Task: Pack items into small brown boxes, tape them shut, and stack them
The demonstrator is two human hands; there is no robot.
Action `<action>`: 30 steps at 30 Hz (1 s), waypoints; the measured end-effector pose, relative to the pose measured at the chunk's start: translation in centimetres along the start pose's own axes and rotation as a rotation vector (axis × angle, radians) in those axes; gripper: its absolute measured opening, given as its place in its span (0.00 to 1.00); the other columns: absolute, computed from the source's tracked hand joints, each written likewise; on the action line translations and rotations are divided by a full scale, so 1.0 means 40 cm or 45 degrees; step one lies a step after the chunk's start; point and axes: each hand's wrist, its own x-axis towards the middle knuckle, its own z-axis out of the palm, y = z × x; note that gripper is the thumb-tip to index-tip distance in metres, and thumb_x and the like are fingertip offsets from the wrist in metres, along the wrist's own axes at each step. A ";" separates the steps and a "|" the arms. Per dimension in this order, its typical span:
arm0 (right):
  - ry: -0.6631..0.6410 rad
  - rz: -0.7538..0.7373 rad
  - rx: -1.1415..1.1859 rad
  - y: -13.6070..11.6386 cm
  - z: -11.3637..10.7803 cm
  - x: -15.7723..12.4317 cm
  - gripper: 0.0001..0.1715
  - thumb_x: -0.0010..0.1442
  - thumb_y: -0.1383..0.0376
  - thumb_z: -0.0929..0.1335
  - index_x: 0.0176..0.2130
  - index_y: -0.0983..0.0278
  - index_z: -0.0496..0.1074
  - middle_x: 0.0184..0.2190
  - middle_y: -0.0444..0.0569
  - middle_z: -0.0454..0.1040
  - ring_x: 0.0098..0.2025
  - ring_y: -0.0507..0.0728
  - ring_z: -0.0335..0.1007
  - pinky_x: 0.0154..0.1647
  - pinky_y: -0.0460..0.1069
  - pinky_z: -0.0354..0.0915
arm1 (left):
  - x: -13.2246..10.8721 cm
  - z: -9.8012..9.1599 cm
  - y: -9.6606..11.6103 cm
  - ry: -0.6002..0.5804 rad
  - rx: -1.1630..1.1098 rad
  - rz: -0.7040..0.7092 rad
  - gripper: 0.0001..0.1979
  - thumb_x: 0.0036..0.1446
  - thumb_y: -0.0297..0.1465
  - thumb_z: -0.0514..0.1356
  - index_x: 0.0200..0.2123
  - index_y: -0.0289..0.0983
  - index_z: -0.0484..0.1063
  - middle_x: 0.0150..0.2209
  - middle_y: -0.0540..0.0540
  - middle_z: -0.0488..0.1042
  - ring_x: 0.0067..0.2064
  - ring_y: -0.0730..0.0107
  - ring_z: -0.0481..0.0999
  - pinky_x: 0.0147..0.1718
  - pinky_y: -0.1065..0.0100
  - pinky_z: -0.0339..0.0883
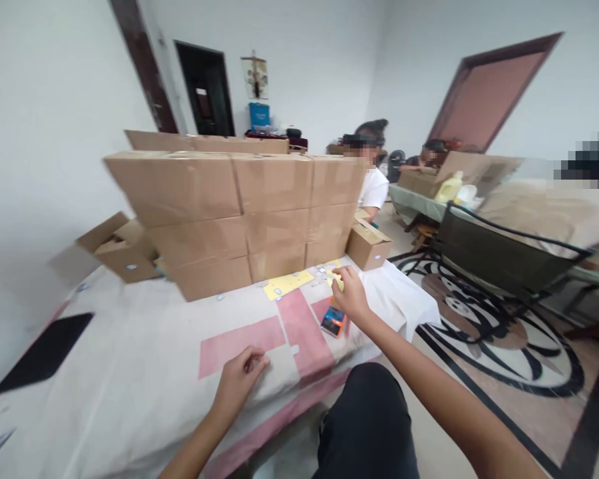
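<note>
My left hand (pixel 239 381) rests on the white and pink table cover (pixel 144 372) near the front edge, fingers curled under with nothing seen in them. My right hand (pixel 350 293) reaches forward over the table, fingers bent around a small yellowish piece at the end of a yellow sheet (pixel 287 284). A small orange and blue box (pixel 333 320) lies just below that hand. A stack of brown cardboard boxes (pixel 239 213) stands across the table behind both hands.
An open carton (pixel 117 247) sits at the left and a small carton (pixel 368 245) at the right of the stack. A black flat object (pixel 44 351) lies on the left. A seated person (pixel 372 179) is behind. A dark chair (pixel 499 256) stands on the patterned floor at the right.
</note>
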 end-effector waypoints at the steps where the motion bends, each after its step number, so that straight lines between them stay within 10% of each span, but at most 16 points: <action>1: -0.054 -0.127 0.039 -0.062 0.018 -0.004 0.12 0.62 0.69 0.62 0.45 0.63 0.71 0.43 0.55 0.72 0.48 0.62 0.70 0.52 0.58 0.67 | 0.010 -0.025 0.013 -0.007 -0.016 0.035 0.16 0.54 0.48 0.61 0.30 0.41 0.76 0.26 0.51 0.76 0.28 0.66 0.73 0.31 0.67 0.65; 5: -0.373 -0.458 0.315 -0.308 0.149 0.014 0.09 0.62 0.70 0.63 0.42 0.62 0.70 0.41 0.53 0.73 0.46 0.60 0.71 0.50 0.56 0.68 | 0.072 -0.195 -0.002 0.182 -0.065 0.030 0.21 0.60 0.48 0.56 0.22 0.40 0.70 0.21 0.51 0.72 0.27 0.68 0.71 0.30 0.68 0.62; 10: -0.764 -0.527 0.756 -0.606 0.459 0.065 0.17 0.60 0.69 0.65 0.50 0.62 0.70 0.48 0.53 0.75 0.46 0.57 0.73 0.45 0.52 0.71 | 0.204 -0.498 -0.158 0.680 -0.012 -0.138 0.19 0.63 0.45 0.51 0.29 0.39 0.72 0.32 0.47 0.78 0.37 0.64 0.75 0.41 0.66 0.66; 14: -0.726 -0.411 0.764 -0.830 0.709 0.167 0.44 0.58 0.65 0.67 0.69 0.64 0.51 0.69 0.62 0.56 0.65 0.61 0.62 0.59 0.56 0.66 | 0.378 -0.718 -0.281 1.019 -0.002 -0.346 0.23 0.58 0.44 0.60 0.51 0.36 0.69 0.50 0.38 0.77 0.51 0.57 0.76 0.52 0.62 0.65; 17: -0.635 -0.176 0.294 -0.945 0.841 0.283 0.45 0.61 0.66 0.66 0.70 0.72 0.47 0.72 0.67 0.47 0.72 0.66 0.46 0.68 0.61 0.55 | 0.527 -0.830 -0.338 1.139 -0.052 -0.484 0.35 0.57 0.46 0.64 0.61 0.32 0.61 0.60 0.31 0.69 0.60 0.52 0.71 0.58 0.57 0.63; 24: -0.755 0.161 -0.203 -0.958 1.030 0.448 0.31 0.67 0.76 0.53 0.67 0.71 0.57 0.59 0.77 0.63 0.56 0.70 0.71 0.49 0.69 0.66 | 0.761 -0.890 -0.403 1.029 -0.224 -0.534 0.20 0.64 0.43 0.60 0.52 0.36 0.72 0.51 0.41 0.75 0.50 0.60 0.76 0.51 0.52 0.72; 30: -0.774 0.168 -0.080 -0.968 1.030 0.355 0.31 0.62 0.73 0.63 0.63 0.66 0.58 0.60 0.67 0.62 0.50 0.64 0.75 0.48 0.57 0.71 | 0.678 -0.884 -0.404 1.100 -0.179 -0.363 0.12 0.62 0.37 0.62 0.45 0.36 0.75 0.45 0.44 0.78 0.48 0.62 0.77 0.51 0.56 0.71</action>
